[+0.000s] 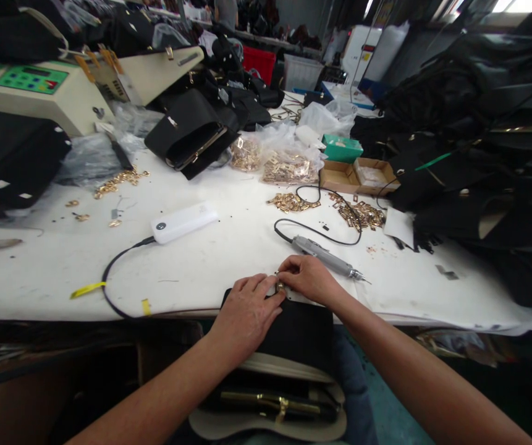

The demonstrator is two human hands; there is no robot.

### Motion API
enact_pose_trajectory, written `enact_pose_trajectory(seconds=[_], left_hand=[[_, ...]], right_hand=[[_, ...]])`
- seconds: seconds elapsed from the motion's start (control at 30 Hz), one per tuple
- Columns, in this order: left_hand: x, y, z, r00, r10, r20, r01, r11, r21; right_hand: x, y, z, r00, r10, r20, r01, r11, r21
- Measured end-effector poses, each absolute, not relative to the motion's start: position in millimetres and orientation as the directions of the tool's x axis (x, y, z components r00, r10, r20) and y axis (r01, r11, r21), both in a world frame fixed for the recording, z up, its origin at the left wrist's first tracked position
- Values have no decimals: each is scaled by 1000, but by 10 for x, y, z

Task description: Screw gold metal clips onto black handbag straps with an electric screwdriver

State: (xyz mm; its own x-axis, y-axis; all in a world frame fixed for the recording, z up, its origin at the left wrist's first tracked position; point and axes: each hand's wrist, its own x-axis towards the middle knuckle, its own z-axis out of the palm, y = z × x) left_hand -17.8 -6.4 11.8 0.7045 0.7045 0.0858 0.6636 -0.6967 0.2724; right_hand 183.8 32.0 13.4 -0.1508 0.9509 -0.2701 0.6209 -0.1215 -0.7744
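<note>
A black handbag [303, 334] lies on my lap against the table edge, its open mouth with a gold bar facing me. My left hand [249, 312] grips its upper part, fingers bent over the edge and thumb beside a small gold metal fitting [280, 287]. On the other side of that fitting, my right hand [307, 278] is closed in a pinch. A tiny dark piece shows at its fingertips, too small to name. Just beyond the right hand lies a grey electric screwdriver [324, 254], its bit pointing right.
A white power bank [185, 222] with a black cable lies left. Gold fittings [361, 213] are heaped behind the screwdriver, near bags of hardware [288, 167] and cardboard boxes [340, 176]. A cream machine [47, 93] stands back left. Black bags [469, 185] pile up right.
</note>
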Motion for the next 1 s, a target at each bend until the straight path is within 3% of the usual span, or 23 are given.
enact_pose_trajectory(seconds=[0.5,1.0], left_hand=[[-168,-32,89,701,709,73,663,-687,297],[-148,-33,101,703,709,60,683,-696,219]], right_hand=[[1870,251,147,-111,958,-264,609,-145,-780],[1892,246,-14,-135,979,-153,585,-46,-810]])
